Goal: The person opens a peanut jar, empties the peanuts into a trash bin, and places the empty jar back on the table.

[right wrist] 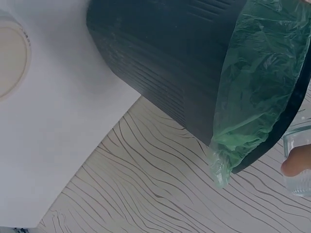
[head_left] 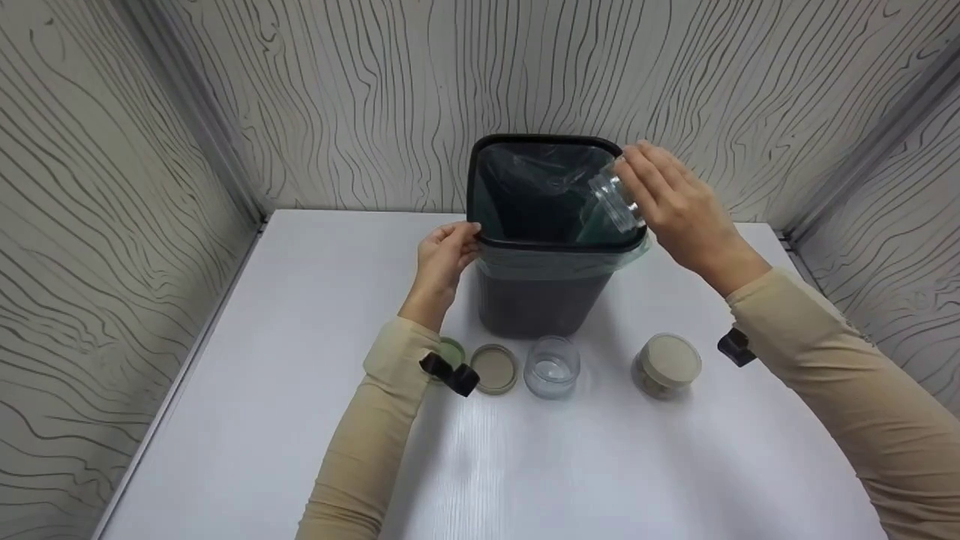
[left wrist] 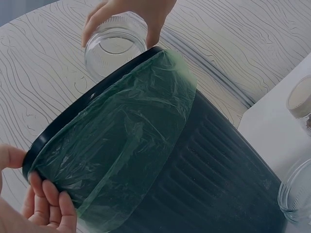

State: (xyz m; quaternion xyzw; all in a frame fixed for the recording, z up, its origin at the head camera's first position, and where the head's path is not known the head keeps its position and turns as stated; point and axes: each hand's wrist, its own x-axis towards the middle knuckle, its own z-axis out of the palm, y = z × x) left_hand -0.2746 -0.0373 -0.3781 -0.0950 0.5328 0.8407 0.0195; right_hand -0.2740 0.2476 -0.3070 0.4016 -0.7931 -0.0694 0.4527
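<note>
A dark trash bin (head_left: 536,304) stands at the back of the white table, lined with a thin green bag (left wrist: 138,131) folded over its rim. My left hand (head_left: 442,259) pinches the rim and bag at the near left corner, thumb on top and fingers beneath. In my right hand (head_left: 679,206) is a clear jar (head_left: 616,201), gripped round its body and tilted over the bin's right side, its open mouth turned toward the inside. No contents show in the jar in the left wrist view. The bottom of the bin is too dark to make out.
In front of the bin lie a beige lid (head_left: 493,369) and a green lid (head_left: 451,349), partly covered by the left wrist's camera strap. Beside them stands an open clear jar (head_left: 552,371). Further right is a lidded jar (head_left: 667,364). Patterned walls (head_left: 360,97) enclose the table.
</note>
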